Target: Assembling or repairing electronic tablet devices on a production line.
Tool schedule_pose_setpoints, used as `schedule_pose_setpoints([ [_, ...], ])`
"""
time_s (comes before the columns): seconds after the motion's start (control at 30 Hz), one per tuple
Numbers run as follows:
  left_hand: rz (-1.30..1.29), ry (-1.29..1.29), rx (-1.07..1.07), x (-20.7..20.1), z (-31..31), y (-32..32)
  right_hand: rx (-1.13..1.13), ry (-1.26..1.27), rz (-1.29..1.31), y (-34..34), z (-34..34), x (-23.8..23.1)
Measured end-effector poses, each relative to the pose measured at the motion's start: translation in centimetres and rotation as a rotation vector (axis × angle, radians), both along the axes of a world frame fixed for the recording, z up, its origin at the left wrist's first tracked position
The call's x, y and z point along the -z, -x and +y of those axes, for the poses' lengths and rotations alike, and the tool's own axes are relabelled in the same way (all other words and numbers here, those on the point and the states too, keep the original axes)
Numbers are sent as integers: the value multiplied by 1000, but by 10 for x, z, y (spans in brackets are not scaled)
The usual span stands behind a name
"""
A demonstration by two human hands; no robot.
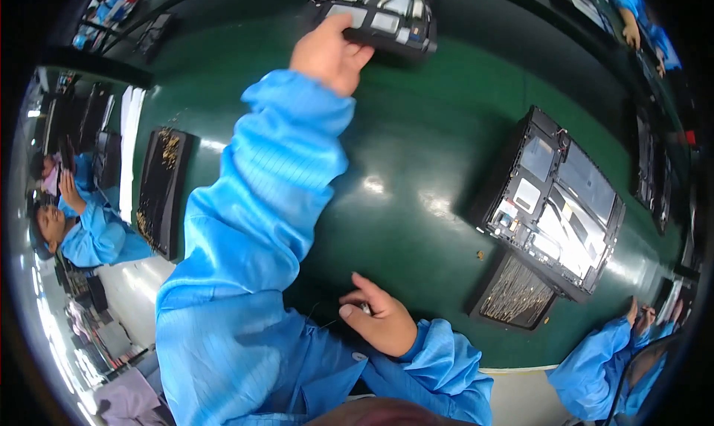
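Observation:
My left arm reaches to the far side of the table, and my left hand grips the near edge of an opened black electronic device with silver-grey panels, cut off by the top of the view. The thumb lies over its top and the fingers go under it. Close to my body, my right hand is curled, with a small pale, shiny thing at its fingers that I cannot make out. To the right lies a stack of similar opened black devices, the top one showing grey panels and a shiny, reflective section.
A black tray of thin metal strips sits partly under the stack's near corner. At left, another black tray holds small brass-coloured parts. The table is green. People in blue sleeves work at left, lower right and upper right.

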State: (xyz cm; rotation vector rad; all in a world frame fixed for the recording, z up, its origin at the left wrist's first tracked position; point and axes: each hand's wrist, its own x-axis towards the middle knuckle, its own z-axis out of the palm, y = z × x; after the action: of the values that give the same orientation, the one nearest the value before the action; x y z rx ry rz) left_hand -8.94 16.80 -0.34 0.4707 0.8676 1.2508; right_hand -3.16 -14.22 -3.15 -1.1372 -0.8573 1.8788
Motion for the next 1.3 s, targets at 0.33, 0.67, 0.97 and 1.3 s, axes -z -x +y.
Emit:
schedule_pose_setpoints([
  [0.33,1045,-145,661,-35,-150,201,-548,-101,-266,22,-24,-16],
  [0.67,1814,-677,-186,-10,-158,256,-347,63,-370,50,-40,-3],
  [0.97,2075,-88,-235,16,-137,343,-255,150,-313,99,-21,-12],
  [1.3,1762,-1006,-164,-37,-175,303,239,222,-354,125,13,-21],
])
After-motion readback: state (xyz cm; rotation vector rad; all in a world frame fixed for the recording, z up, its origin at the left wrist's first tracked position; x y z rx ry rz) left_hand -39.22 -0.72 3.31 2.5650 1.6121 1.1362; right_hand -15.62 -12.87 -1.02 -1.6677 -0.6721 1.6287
